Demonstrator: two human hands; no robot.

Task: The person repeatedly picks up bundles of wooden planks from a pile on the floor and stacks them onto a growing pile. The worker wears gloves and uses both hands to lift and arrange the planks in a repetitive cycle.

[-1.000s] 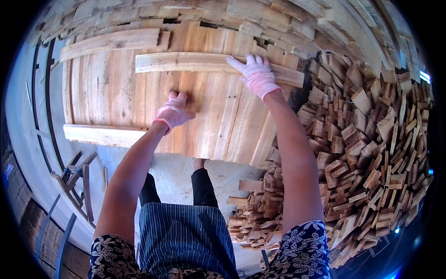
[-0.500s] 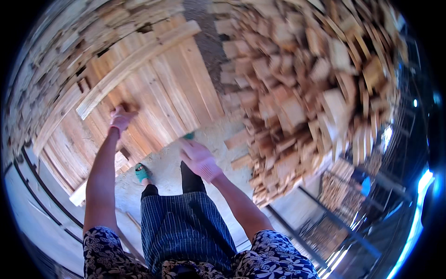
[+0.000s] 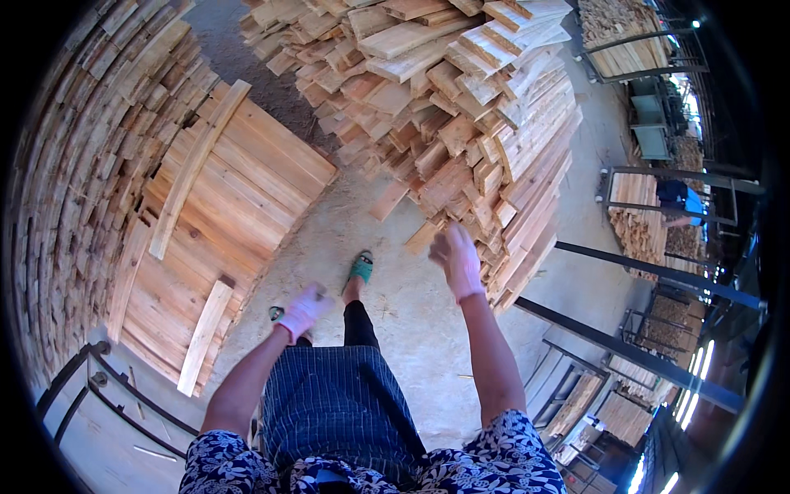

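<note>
Grey floor [image 3: 411, 329] borders piled planks [image 3: 436, 140]; left fingers [image 3: 315, 297] too blurred to tell; right fingers [image 3: 452, 238] half-open, empty.

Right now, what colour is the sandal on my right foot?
Your right sandal is green, best seen in the current head view.

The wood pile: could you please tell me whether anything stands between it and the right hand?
Nothing visible stands between the right hand and the pile; the hand overlaps the pile's near edge in view, contact unclear.
</note>
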